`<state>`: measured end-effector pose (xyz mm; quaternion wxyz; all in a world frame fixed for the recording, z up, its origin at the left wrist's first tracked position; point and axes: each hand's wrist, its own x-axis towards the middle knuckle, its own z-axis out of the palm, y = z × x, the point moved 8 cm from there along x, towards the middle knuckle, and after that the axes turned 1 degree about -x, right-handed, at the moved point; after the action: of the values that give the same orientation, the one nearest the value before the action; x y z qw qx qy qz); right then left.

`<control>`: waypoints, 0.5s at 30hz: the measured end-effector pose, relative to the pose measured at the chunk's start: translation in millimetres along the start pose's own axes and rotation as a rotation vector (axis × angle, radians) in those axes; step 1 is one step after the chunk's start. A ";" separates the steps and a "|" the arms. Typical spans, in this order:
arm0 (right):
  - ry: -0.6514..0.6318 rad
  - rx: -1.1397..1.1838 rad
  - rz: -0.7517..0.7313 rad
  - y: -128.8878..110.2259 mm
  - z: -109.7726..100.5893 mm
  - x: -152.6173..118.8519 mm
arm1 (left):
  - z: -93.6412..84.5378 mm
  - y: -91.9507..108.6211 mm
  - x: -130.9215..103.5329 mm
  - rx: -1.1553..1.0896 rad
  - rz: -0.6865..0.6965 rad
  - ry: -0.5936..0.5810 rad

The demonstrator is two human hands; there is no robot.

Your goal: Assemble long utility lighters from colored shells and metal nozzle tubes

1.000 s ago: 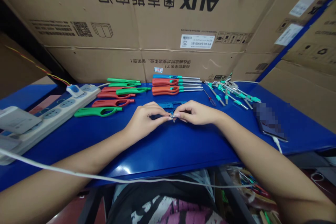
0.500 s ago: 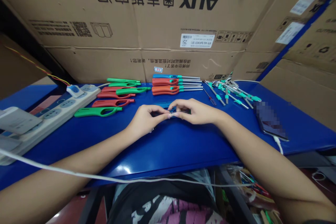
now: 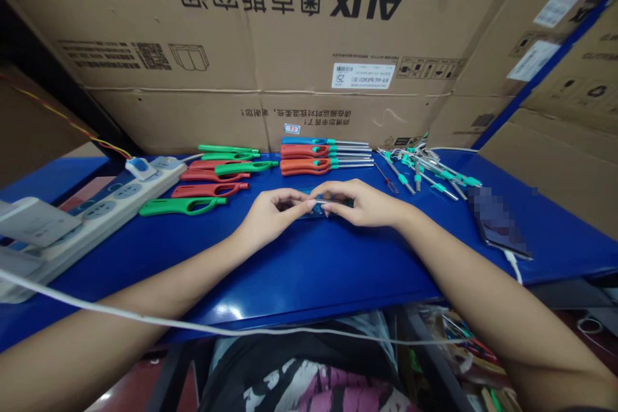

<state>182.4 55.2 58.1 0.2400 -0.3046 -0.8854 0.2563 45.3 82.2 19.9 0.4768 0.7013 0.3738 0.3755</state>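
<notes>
My left hand (image 3: pixel 277 214) and my right hand (image 3: pixel 355 201) meet at the middle of the blue table, fingertips nearly touching. Between them is a small thin silvery piece (image 3: pixel 319 201), pinched by the fingers of both hands; its ends are hidden. A blue part (image 3: pixel 316 211) shows behind and below the fingertips, mostly covered. Behind my hands lies a stack of red, orange and blue lighters (image 3: pixel 304 166) with metal tubes. Green and red handles (image 3: pixel 210 190) lie to the left of it, and loose metal tubes with teal ends (image 3: pixel 425 170) are piled to the right.
A white power strip (image 3: pixel 103 209) with plugs stands at the left. A small screwdriver (image 3: pixel 387 179) lies near the tubes. At the right is a phone (image 3: pixel 499 222) with a white cable. A cardboard wall (image 3: pixel 193 109) rises behind; another white cable crosses in front of my body.
The fingers of both hands have shifted slightly around the small piece, and more of its silvery length shows. The blue part behind the fingertips appears lower and less raised at the back.
</notes>
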 end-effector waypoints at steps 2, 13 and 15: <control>0.037 -0.003 0.034 4.8 -5.8 -1.4 | -0.3 2.4 -0.4 0.062 0.047 0.004; -0.047 0.152 0.296 38.7 -18.8 -16.4 | -15.2 28.2 -7.4 0.471 0.335 0.140; -0.116 0.174 0.315 40.1 -15.2 -18.3 | -16.4 31.4 -7.7 0.487 0.349 0.158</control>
<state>220.7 75.1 40.6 0.1709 -0.4024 -0.8135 0.3835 32.6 73.4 52.7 0.1925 0.8173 0.3625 0.4045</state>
